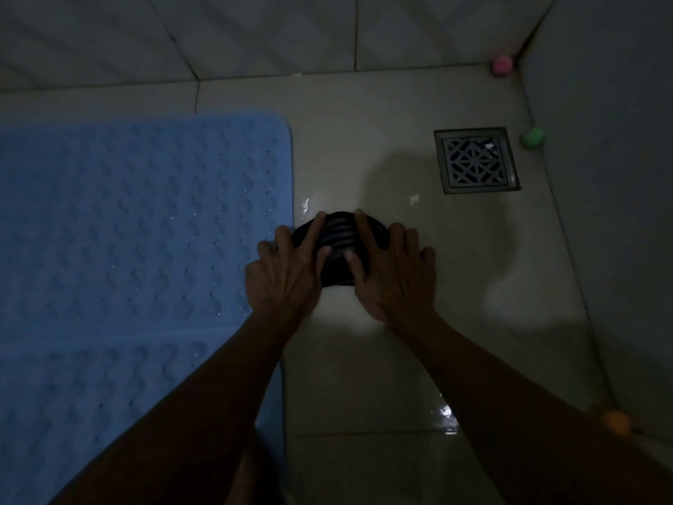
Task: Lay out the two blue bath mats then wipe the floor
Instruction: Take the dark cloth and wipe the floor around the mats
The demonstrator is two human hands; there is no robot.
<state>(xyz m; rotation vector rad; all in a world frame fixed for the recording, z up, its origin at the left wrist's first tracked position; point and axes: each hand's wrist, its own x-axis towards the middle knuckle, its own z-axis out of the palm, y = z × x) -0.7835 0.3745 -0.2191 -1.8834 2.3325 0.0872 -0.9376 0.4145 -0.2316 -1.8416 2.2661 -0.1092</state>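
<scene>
Both hands press a dark striped cloth point(340, 246) flat against the floor point(364, 147). The left hand point(287, 271) and right hand point(393, 271) lie palm down with fingers spread over the cloth; only its bunched middle and rounded far edge show between them. The floor is glossy pale tile with wet glints near the cloth.

Two blue mats lie left of the hands: the far mat point(138, 220), rubbery, with rows of raised bumps and a rounded corner, and the near mat point(73, 395) adjoining it. The cloth lies just beside the far mat's right edge.

A square metal drain point(476, 160) with a lattice grate sits beyond the right hand, with bare tile between. Pink point(502, 64), green point(532, 137) and orange point(616, 421) balls rest along the right wall.
</scene>
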